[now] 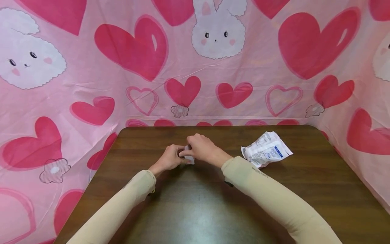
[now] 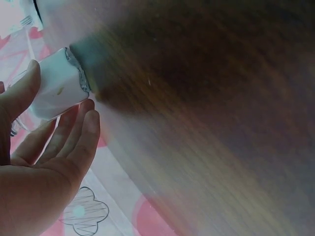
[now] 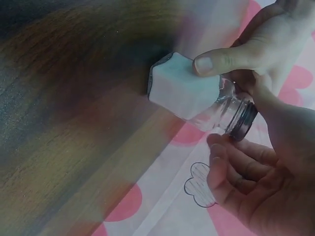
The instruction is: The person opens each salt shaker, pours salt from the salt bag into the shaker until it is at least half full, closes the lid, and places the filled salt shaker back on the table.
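Observation:
Near the table's far middle, a small clear glass jar [image 3: 184,88] filled with white powder or grains is held between both hands. It has a faceted body and a dark screw lid [image 3: 244,122]. The left hand [image 1: 171,157] grips the jar's body, its thumb laid along the side in both wrist views. At the lid end is the right hand [image 1: 202,147], with thumb and fingers around the lid; its fingertips appear below the lid in the right wrist view. From the head, the hands cover most of the jar.
A white printed packet [image 1: 266,150] stands crumpled on the brown wooden table [image 1: 195,203], right of the right hand. Pink cloth [image 1: 182,67] with hearts and rabbits hangs behind and beside the table.

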Motion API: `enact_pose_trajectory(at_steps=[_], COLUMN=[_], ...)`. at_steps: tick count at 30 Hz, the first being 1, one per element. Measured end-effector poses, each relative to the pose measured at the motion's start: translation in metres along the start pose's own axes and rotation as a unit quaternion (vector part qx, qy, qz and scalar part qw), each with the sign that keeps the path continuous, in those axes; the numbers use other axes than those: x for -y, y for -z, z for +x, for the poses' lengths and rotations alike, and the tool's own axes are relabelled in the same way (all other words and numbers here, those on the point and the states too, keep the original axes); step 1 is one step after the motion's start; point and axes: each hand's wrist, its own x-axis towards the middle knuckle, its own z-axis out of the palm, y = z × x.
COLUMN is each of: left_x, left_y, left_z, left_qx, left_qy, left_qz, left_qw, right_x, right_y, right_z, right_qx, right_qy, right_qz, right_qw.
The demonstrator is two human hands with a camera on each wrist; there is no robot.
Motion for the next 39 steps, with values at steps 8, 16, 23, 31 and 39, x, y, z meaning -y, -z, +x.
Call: enact_pose_trajectory(at_steps=[8, 16, 23, 31, 39], left_x=[0.000, 0.002, 0.000, 0.002, 0.002], left_y=[0.000, 0.000, 0.001, -0.001, 0.000], left_z=[-0.001, -0.001, -0.001, -0.001, 0.000], left_qx=[-0.004, -0.004, -0.002, 0.006, 0.002], left_qy=[-0.008, -0.006, 0.001, -0.009, 0.001], left_qz=[0.011, 0.005, 0.005, -0.005, -0.007], left_qw=[0.9999, 1.0000, 1.0000, 0.9999, 1.0000], right_x=[-0.001, 0.000, 0.001, 0.003, 0.002], right_y=[0.000, 0.002, 0.002, 0.001, 0.001], right_z=[-0.006, -0.010, -0.009, -0.005, 0.001], right_qx=[0.027, 0.036, 0.032, 0.004, 0.015], right_qy=[0.053, 0.092, 0.080, 0.041, 0.005], right_qz=[-0.067, -0.082, -0.071, -0.036, -0.039], right_qw=[0.9960, 0.9917, 0.9937, 0.9985, 0.9991])
